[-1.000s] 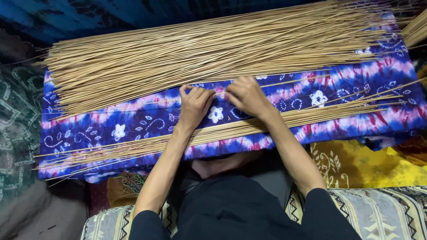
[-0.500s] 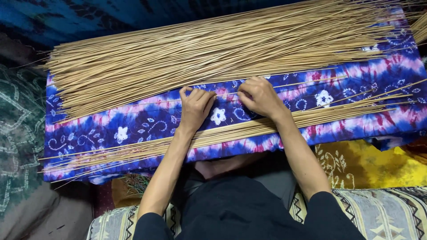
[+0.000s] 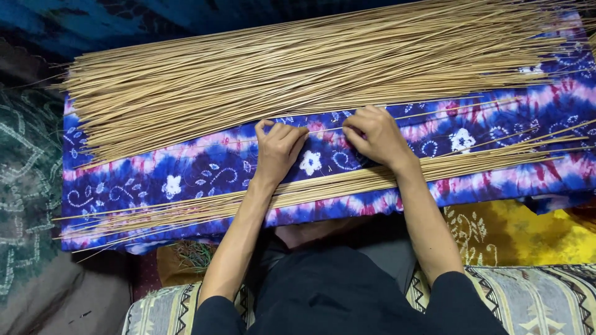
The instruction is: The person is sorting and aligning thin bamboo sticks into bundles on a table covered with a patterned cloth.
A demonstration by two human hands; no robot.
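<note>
A big pile of thin tan sticks (image 3: 310, 74) lies across a blue, purple and white flowered cloth (image 3: 198, 167). A smaller row of the same sticks (image 3: 186, 208) lies along the cloth's near edge, under my forearms. My left hand (image 3: 279, 149) and my right hand (image 3: 372, 133) rest on the cloth between the two lots, fingers curled. Both pinch one single thin stick (image 3: 326, 129) that runs between them at the edge of the big pile.
A dark green patterned fabric (image 3: 25, 186) lies at the left. A yellow patterned cloth (image 3: 515, 229) shows at the lower right. A striped pale cushion (image 3: 534, 298) runs along the bottom, beside my dark clothing.
Both hands have shifted slightly to the right along the cloth and now pinch a single stick pulled from the big pile's edge.
</note>
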